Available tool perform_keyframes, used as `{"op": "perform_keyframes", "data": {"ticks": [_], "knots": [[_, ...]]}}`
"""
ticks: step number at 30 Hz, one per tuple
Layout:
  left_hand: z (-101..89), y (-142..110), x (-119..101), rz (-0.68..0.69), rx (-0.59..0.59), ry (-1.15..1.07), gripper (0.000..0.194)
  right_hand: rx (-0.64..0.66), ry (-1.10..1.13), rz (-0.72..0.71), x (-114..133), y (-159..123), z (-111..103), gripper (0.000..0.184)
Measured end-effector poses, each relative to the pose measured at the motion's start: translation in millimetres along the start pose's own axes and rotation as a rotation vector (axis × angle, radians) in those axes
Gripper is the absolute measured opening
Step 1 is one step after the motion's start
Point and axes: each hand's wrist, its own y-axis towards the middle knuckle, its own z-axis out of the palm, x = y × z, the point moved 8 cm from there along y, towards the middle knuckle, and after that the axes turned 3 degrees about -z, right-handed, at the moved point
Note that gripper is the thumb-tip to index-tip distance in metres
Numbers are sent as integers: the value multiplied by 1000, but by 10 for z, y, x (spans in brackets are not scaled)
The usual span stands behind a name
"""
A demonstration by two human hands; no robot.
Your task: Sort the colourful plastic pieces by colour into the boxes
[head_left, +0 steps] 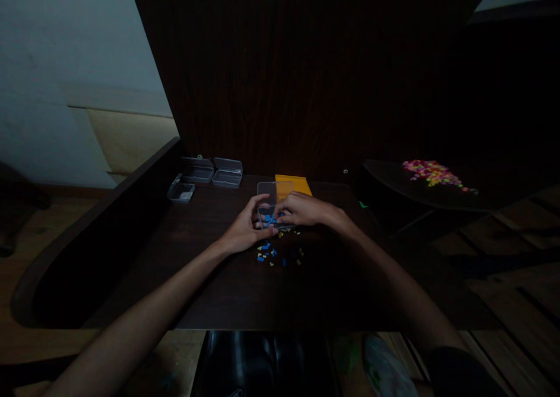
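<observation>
My left hand (pixel 247 227) grips the left side of a clear plastic box (pixel 265 190), whose lid stands raised at the back. Small blue pieces (pixel 270 219) lie inside the box. Over its opening is my right hand (pixel 300 209), fingers pinched together at the blue pieces; whether a piece is between the fingertips cannot be made out. Just in front of the box, loose blue and pale yellow bits (pixel 265 252) are scattered on the dark tabletop (pixel 210 298). Behind the box lies a flat yellow-orange item (pixel 295 184), partly covered by the lid and my right hand.
Several clear plastic boxes (pixel 227 173) with open lids sit at the back left. A heap of pink, yellow and orange small pieces (pixel 433 173) rests on a dark surface at the right. A raised dark side panel (pixel 109 222) bounds the table's left.
</observation>
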Motion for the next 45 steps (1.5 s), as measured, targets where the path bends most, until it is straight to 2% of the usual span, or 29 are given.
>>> {"op": "perform_keyframes", "data": {"ticks": [6, 10, 12, 15, 19, 22, 25, 28, 34, 37, 45], "knots": [[-20, 19, 36, 3, -8, 14, 82, -64, 77, -12, 14, -78, -102, 21], [-42, 39, 56, -2, -16, 23, 82, -174, 162, -1, -4, -242, -240, 20], [-50, 45, 57, 1, -19, 32, 82, -189, 229, -23, 28, -348, -259, 20], [-66, 48, 58, 11, -29, 47, 81, -132, 302, -24, 78, -487, -158, 18], [-80, 48, 76, 9, -34, 58, 80, -26, 259, 56, 41, -586, 127, 17], [-78, 43, 86, 9, -30, 64, 80, -139, 289, 108, -44, -589, 204, 23], [-55, 34, 90, 8, -9, 66, 80, -295, 278, 126, -91, -553, 169, 23], [-26, 24, 91, -4, 18, 61, 80, -358, 208, 135, -95, -478, 115, 19], [40, -4, 66, -27, 77, 54, 80, -232, 77, 154, -124, -281, 115, 17], [48, -9, 57, -27, 84, 46, 80, -167, 67, 117, -112, -215, 134, 17], [36, 22, 100, -14, 96, 13, 79, -126, 71, 118, -93, -163, 139, 17]]}}
